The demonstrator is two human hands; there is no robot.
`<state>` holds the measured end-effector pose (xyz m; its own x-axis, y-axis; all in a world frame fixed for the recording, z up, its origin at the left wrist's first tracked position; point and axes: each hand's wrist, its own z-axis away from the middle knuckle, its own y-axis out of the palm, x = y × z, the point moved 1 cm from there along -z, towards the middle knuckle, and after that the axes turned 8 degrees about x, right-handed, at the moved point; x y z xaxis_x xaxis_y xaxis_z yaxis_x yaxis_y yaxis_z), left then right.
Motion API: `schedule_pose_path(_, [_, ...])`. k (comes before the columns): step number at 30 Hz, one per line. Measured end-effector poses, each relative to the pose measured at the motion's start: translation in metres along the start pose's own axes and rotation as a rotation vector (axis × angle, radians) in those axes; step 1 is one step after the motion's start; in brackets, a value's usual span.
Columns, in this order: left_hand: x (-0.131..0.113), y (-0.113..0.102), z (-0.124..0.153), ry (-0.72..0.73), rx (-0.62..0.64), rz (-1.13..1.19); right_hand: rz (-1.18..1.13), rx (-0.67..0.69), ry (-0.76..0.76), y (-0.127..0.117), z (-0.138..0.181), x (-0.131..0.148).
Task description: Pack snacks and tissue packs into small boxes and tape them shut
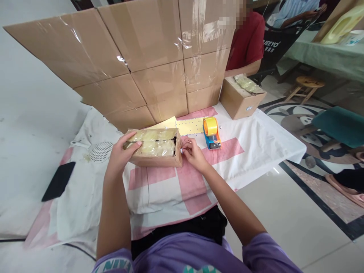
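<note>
A small cardboard box (pixel 159 160) lies in front of me on the cloth-covered table, its top crossed by strips of yellowish tape (pixel 163 148). My left hand (pixel 122 149) grips its left end, thumb on top and fingers round the far side. At the right end, the fingers of my right hand (pixel 193 153) are pinched together close against the box side. A tiny whitish bit shows at those fingertips, too small to name. Right of the box stands a blue and orange tape dispenser (pixel 215 143) with a yellow roll of tape (pixel 210 126).
Stacked cartons (pixel 159 83) form a wall behind the work area. Yellow dotted sheets (pixel 190 126) lie at its foot. Another taped box (pixel 239 100) sits at the table's far right corner, near a person in red (pixel 250 41). A black flat object (pixel 58 181) lies at left.
</note>
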<state>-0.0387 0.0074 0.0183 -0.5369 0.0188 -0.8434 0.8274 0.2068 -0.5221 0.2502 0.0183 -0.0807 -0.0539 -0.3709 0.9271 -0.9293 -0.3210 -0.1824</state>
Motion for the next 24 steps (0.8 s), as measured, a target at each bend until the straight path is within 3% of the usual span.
schedule_pose_path(6, [0.000,0.001,-0.001,0.019,-0.009,-0.026,0.000,-0.002,0.021,0.001,-0.007,-0.012])
schedule_pose_path(12, [0.002,0.001,-0.002,0.023,-0.039,-0.084,0.008,-0.156,0.147,0.000,-0.018,-0.025])
schedule_pose_path(17, [0.003,0.001,-0.002,0.033,-0.047,-0.074,-0.025,-0.241,0.197,-0.005,-0.016,-0.019])
schedule_pose_path(21, [0.001,0.001,-0.001,0.040,-0.037,-0.067,0.227,-0.318,0.263,-0.026,-0.033,-0.007])
schedule_pose_path(24, [0.000,0.002,-0.001,0.043,-0.037,-0.046,0.535,-0.201,0.489,-0.045,-0.068,-0.001])
